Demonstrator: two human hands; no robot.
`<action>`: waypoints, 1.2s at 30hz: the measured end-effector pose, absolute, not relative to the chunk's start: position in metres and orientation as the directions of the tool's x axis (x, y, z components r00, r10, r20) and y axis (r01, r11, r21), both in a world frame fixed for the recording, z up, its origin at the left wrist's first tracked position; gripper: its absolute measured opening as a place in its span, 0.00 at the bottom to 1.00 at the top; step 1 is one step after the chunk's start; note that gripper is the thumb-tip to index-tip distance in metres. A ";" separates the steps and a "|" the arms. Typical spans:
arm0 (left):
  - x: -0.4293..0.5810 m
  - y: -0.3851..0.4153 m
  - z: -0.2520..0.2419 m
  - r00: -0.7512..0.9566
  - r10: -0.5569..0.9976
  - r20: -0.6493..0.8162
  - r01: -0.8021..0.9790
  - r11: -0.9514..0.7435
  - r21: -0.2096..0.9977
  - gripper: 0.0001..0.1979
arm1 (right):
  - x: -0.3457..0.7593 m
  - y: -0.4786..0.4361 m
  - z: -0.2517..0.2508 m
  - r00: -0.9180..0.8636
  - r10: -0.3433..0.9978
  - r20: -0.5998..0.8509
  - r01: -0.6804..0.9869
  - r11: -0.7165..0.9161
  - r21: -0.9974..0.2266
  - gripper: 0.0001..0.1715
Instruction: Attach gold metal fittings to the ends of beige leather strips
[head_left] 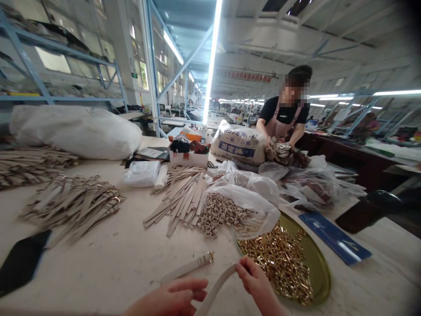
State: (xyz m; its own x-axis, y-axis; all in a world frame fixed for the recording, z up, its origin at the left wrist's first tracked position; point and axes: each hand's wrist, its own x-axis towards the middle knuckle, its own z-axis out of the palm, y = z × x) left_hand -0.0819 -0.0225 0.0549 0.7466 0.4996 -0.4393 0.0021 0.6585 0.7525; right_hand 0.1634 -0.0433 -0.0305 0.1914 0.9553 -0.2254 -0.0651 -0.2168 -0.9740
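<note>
My left hand (174, 298) sits at the bottom edge, fingers curled around a cream strap (215, 289) that runs up to my right hand (255, 281). My right hand pinches the strap's upper end beside a gold tray (320, 267) heaped with small gold metal fittings (279, 259). Another cream strap with a gold buckle (190, 266) lies on the table just above my left hand. A pile of small cream loops (219, 215) spills out of a clear bag above the tray.
Heaps of cream straps (184, 197) and buckled straps (74, 204) cover the table. A black phone (21, 261) lies at left, a blue card (335, 239) at right. Across the table a person in a black shirt (284, 116) handles bags. Large white sacks (79, 131) lie behind.
</note>
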 end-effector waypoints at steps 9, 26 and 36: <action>-0.040 -0.013 0.033 0.619 0.606 -0.500 0.153 0.531 0.833 0.13 | 0.163 -0.023 0.001 0.206 0.952 -0.225 -0.003 -0.229 -0.973 0.19; -0.030 -0.012 0.038 0.561 0.704 -0.435 0.075 0.481 0.874 0.19 | 0.184 0.071 -0.011 0.256 0.967 -0.004 0.692 -0.186 -0.698 0.06; -0.007 0.010 0.025 0.489 0.839 -0.240 0.267 0.118 0.956 0.14 | 0.143 0.000 0.008 0.093 0.975 -0.201 -0.238 -0.174 -0.955 0.20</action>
State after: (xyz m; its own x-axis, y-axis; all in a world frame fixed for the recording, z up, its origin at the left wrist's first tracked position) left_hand -0.0074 0.0103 0.0255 0.4886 0.8390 -0.2396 0.2671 0.1176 0.9565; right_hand 0.1433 -0.0001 0.0076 0.0926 0.9752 -0.2009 -0.2383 -0.1742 -0.9555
